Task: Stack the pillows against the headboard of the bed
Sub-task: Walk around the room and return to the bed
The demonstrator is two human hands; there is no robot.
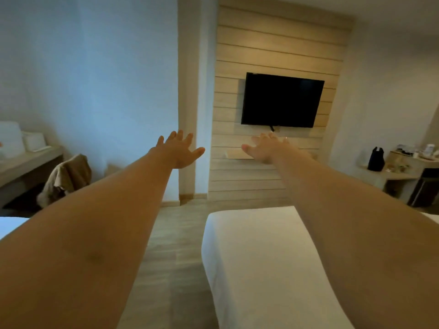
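Observation:
Both my arms stretch straight out in front of me at chest height. My left hand [177, 149] is open with fingers spread and holds nothing. My right hand [266, 147] is also open and empty, palm turned inward. Below the right arm lies the foot end of a bed [256, 262] with a white sheet. A corner of a second white bed [9, 225] shows at the left edge. No pillows and no headboard are in view.
A black TV [281, 100] hangs on a slatted wood wall panel ahead, with a small shelf [237, 154] below it. A desk [26, 162] and a chair draped with cloth [66, 179] stand at left. A counter with a black bag [376, 160] is at right. Wood floor runs between the beds.

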